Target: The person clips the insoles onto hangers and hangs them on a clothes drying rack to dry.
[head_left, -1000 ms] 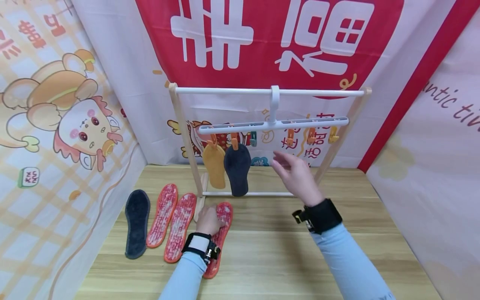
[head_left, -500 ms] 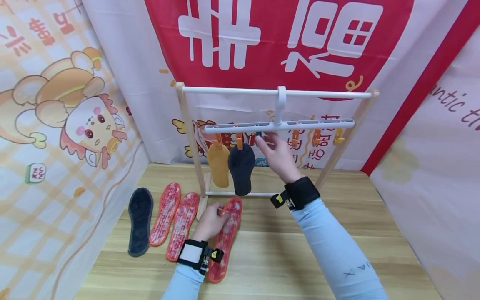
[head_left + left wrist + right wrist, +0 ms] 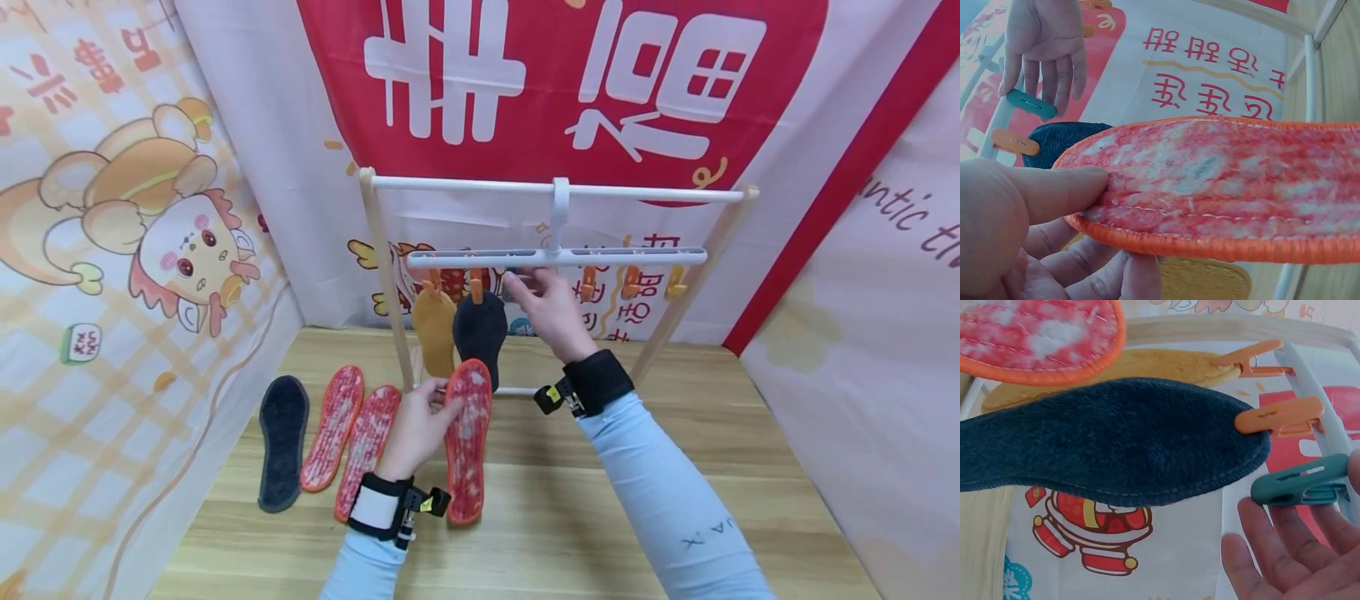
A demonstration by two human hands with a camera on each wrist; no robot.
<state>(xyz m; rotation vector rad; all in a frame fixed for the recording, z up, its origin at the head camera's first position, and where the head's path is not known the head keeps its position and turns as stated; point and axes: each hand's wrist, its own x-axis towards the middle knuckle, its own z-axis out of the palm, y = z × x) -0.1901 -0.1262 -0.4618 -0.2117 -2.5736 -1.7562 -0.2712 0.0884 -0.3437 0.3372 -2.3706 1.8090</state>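
Note:
My left hand [image 3: 418,429] pinches the upper end of a red-and-white insole [image 3: 467,454] with an orange edge, thumb on its face and fingers behind. The insole is held up off the table, in front of the hanging rack. At the white hanger [image 3: 630,257], my right hand [image 3: 557,315] has its thumb and fingers about a green clothespin [image 3: 1300,481]. Left of that clip, a dark blue insole [image 3: 1129,440] hangs from an orange clothespin [image 3: 1279,417]. A yellow insole [image 3: 433,329] hangs from another orange clip farther left.
On the table's left lie a dark insole [image 3: 283,442] and two red insoles, one at its far side [image 3: 333,427]. Orange clips [image 3: 588,283] and a yellow clip [image 3: 676,283] hang at the hanger's right. The wooden rack post [image 3: 660,325] stands at the right.
My left hand has lifted the red insole off the table, up toward the rack. My right hand has moved left to the green clothespin and its fingers are now around it.

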